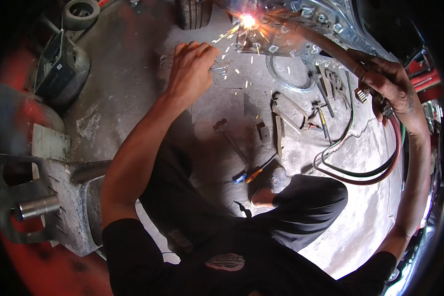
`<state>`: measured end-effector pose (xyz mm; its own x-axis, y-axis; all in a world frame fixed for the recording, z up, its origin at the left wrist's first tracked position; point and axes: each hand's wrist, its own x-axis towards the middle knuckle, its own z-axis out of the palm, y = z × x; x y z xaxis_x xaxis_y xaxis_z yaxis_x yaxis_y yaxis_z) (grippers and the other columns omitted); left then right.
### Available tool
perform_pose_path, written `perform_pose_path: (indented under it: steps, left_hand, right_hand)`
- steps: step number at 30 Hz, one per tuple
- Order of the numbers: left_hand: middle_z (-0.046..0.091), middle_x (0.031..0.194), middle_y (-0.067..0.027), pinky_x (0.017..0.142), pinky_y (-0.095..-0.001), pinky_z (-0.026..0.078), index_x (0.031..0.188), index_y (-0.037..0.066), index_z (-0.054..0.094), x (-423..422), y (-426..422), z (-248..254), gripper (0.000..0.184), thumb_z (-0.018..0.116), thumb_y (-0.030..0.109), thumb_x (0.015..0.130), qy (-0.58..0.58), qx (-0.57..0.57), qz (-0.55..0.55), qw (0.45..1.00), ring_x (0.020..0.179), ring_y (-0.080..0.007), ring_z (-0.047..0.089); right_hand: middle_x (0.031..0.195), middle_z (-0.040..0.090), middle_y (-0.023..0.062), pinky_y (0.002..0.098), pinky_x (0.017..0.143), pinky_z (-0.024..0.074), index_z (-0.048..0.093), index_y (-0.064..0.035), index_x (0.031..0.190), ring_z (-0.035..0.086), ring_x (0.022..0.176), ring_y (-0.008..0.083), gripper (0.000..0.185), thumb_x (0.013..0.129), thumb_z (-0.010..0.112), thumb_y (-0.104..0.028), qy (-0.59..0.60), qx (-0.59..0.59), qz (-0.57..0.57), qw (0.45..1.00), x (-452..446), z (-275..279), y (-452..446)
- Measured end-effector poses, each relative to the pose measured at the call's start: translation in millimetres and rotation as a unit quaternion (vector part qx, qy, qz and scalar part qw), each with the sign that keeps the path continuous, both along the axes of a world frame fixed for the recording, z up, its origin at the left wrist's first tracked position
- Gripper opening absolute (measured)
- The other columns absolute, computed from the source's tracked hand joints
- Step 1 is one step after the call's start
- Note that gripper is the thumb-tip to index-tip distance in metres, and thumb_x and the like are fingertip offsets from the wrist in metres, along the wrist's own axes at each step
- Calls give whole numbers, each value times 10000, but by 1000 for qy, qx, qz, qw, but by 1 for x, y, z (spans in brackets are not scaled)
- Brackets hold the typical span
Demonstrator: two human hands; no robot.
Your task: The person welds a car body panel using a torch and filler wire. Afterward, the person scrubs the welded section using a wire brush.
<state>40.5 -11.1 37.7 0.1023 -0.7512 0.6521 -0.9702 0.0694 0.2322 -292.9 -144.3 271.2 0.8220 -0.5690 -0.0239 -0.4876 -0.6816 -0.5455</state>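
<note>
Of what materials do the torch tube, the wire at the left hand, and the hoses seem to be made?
Torch tube: probably metal, dull brown, as it looks rigid.
Wire: likely bare metal; thin strands shine silvery.
Hoses: seemingly rubber, perhaps plastic; smooth, bending in loose curves.

I count two hands of my own, one left hand (pixel 193 66) and one right hand (pixel 390 89); one torch (pixel 330 49); one bunch of thin wire (pixel 222 66); one glowing spot (pixel 247 21); one wire coil (pixel 306 89); two hoses (pixel 397 142), one red and one green; one blue handle (pixel 240 178); one orange handle (pixel 254 175); one upright tyre (pixel 195 15); one small wheel (pixel 82 12); one black bin (pixel 56 69); one metal cylinder (pixel 39 206); and one shoe (pixel 278 173). The jumbled tools (pixel 333 84) defeat my counting.
</note>
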Motion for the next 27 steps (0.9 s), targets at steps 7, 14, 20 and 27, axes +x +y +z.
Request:
perform_pose_path:
  steps: [7,14,20,27]
  left_hand:
    - [674,952,-89,935,-424,421,1039,48,680,0,-1,-1,396,647,-123,683,1,-4,1,1000,1013,-296,627]
    - [672,950,-88,939,-428,417,1037,46,677,1,-1,-2,396,644,-125,681,5,3,1,1000,1004,-298,624]
    - [671,946,-86,933,-427,420,1038,47,676,1,-2,-2,396,645,-126,682,-4,-7,1,1000,994,-296,625]
    - [672,939,-83,932,-424,422,1039,48,675,1,-3,-2,408,646,-124,670,0,-6,1,1000,990,-294,627]
  right_hand:
    - [822,717,145,198,415,480,653,21,1320,628,468,103,665,933,651,-520,0,5,-9,1000,1,1,1]
    - [879,731,158,210,441,503,668,14,1301,699,585,134,672,909,674,-532,5,2,-15,1000,-1,2,-2]
    - [981,738,160,233,465,533,663,-1,1314,754,772,176,696,898,678,-558,21,-8,-44,999,-1,5,-2]
    - [1007,734,160,240,417,531,635,12,1343,757,787,178,710,906,664,-548,13,5,-28,1000,-1,5,-3]
